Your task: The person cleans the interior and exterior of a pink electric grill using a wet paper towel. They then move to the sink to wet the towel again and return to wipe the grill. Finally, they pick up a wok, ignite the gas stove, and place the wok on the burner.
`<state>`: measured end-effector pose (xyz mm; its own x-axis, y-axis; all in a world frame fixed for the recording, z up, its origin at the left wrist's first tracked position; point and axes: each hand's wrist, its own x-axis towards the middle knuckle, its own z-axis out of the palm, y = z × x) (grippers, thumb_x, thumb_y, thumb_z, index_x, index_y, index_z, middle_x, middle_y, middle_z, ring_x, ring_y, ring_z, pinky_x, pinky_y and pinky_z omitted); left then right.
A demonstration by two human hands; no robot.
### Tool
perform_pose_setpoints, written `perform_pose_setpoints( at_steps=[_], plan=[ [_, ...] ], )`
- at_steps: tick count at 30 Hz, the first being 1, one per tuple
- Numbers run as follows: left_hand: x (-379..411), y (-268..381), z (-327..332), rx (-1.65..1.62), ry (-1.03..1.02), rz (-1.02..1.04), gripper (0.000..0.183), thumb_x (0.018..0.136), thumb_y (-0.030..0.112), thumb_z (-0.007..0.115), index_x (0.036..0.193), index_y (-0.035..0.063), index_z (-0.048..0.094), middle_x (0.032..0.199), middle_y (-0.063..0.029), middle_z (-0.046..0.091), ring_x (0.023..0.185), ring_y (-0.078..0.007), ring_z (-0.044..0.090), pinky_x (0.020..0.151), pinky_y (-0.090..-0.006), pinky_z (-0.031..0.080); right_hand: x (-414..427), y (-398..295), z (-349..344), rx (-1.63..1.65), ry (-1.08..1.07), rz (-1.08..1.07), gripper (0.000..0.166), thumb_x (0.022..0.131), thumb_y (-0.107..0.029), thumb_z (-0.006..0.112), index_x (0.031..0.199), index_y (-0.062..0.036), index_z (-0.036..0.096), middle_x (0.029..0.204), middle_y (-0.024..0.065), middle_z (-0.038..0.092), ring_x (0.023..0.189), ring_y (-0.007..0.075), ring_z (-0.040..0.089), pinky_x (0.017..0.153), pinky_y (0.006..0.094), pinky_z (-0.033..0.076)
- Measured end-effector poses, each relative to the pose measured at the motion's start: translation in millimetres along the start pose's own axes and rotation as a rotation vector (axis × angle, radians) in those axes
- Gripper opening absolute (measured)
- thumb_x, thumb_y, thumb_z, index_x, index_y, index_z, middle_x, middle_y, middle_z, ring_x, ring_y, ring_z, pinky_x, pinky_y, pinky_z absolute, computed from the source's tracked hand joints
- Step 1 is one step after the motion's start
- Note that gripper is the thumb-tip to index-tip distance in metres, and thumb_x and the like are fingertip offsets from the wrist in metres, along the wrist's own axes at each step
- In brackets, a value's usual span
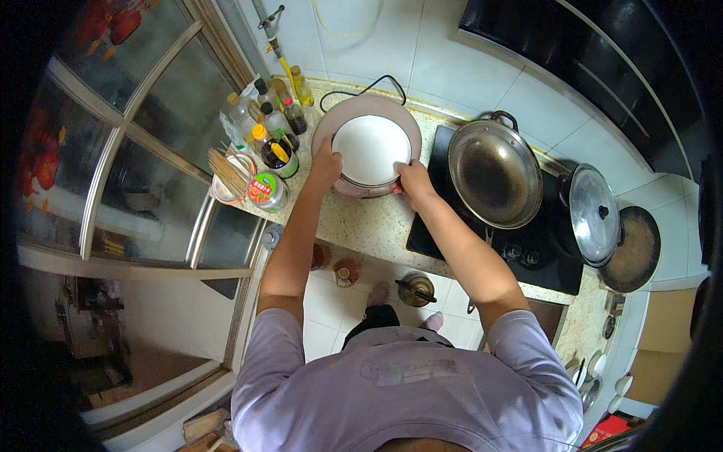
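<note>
Both my hands grip a round white plate or shallow dish (371, 151) by its rim, over a larger round pinkish-brown appliance or lid (366, 104) on the speckled counter (361, 226). My left hand (327, 164) has its thumb on the left edge of the rim. My right hand (413, 182) holds the lower right edge, with its thumb on top and fingers beneath. More than one rim line shows at the dish's near side; whether several dishes are stacked I cannot tell. A black cable (390, 79) loops behind the appliance.
Bottles (277, 152), a jar with a green lid (268, 192) and a container of wooden chopsticks (229, 178) stand at left. To the right, a wok (495, 173) and a lidded pot (593, 214) sit on the black cooktop (432, 226). A metal kettle (417, 289) stands on the floor.
</note>
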<state>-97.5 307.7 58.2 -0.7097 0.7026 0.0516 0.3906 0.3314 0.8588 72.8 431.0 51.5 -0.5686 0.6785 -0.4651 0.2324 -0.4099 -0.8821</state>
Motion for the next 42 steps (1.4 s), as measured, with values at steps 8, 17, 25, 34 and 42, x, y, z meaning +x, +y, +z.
perform_pose_setpoints(
  at_steps=[8,17,25,34,42],
  plan=[
    [78,-69,27,0.050,0.018,0.085,0.046,0.081,0.001,0.048,0.127,-0.0029,0.051,0.122,-0.0249,0.056,0.115,-0.0384,0.052,0.099,-0.0414,0.040,74,10,25,-0.142,0.161,-0.059,0.031,0.088,-0.005,0.050,0.114,0.0105,0.046,0.083,0.0182,0.060,0.056,0.0206,0.059,0.041,0.0293,0.046],
    [93,-67,37,0.014,0.011,-0.021,0.050,0.081,0.003,0.049,0.131,0.0035,0.050,0.124,-0.0232,0.056,0.117,-0.0368,0.053,0.100,-0.0415,0.040,109,16,25,-0.279,0.250,-0.076,0.027,0.082,-0.006,0.054,0.102,0.0121,0.055,0.082,0.0246,0.065,0.055,0.0285,0.064,0.044,0.0363,0.052],
    [113,-98,46,0.210,-0.021,0.044,0.053,0.088,0.009,0.045,0.140,0.0045,0.039,0.120,-0.0270,0.057,0.106,-0.0408,0.057,0.091,-0.0460,0.045,138,28,32,-0.585,0.366,-0.211,0.045,0.080,-0.011,0.053,0.118,0.0128,0.047,0.105,0.0367,0.059,0.101,0.0441,0.061,0.090,0.0431,0.050],
    [100,-96,37,0.061,0.036,0.115,0.050,0.093,0.019,0.051,0.138,-0.0010,0.039,0.134,-0.0251,0.048,0.123,-0.0401,0.046,0.103,-0.0444,0.035,79,26,30,-0.453,0.446,-0.326,0.050,0.085,-0.027,0.064,0.120,0.0074,0.052,0.118,0.0313,0.053,0.117,0.0413,0.045,0.103,0.0428,0.036],
    [22,-154,39,0.276,0.313,-0.031,0.067,0.092,0.036,0.054,0.142,-0.0028,0.031,0.146,-0.0292,0.029,0.134,-0.0421,0.030,0.112,-0.0494,0.020,58,104,10,-0.334,0.447,-0.113,0.051,0.075,-0.032,0.068,0.107,0.0072,0.058,0.104,0.0265,0.064,0.101,0.0401,0.060,0.092,0.0455,0.047]
  ],
)
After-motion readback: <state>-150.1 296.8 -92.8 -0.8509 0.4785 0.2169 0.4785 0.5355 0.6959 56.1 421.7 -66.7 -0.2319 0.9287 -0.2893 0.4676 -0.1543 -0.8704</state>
